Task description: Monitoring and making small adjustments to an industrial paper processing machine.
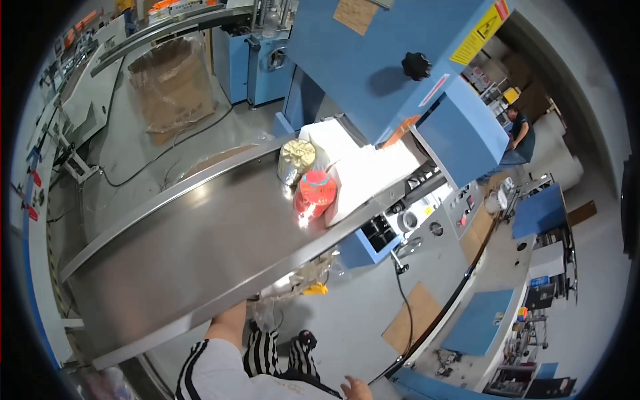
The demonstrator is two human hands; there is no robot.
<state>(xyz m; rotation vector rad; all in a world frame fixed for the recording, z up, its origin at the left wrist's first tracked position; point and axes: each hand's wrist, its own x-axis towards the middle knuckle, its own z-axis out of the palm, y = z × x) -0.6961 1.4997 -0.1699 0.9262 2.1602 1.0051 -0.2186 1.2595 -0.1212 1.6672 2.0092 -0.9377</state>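
My left forearm [231, 325] reaches up to the near edge of a long stainless-steel chute [193, 240]. The hand at its end is hidden by that edge, beside some crumpled clear plastic film [267, 313]. Low in the picture, my right hand [357, 389] hangs near my body with its fingers apart and nothing in it. At the chute's far right end stand two wrapped round packs: one gold and shiny [297, 155], the other red [316, 189]. Both sit close against a white slab-like surface [373, 170] at the mouth of a blue machine [373, 60].
A black knob [416, 66] sticks out of the machine's side. Behind the chute is a large carton [170, 83] lined with clear plastic. Cardboard [413, 317] and a dark cable lie on the floor. At the far right, a person [521, 133] sits beside stacked goods.
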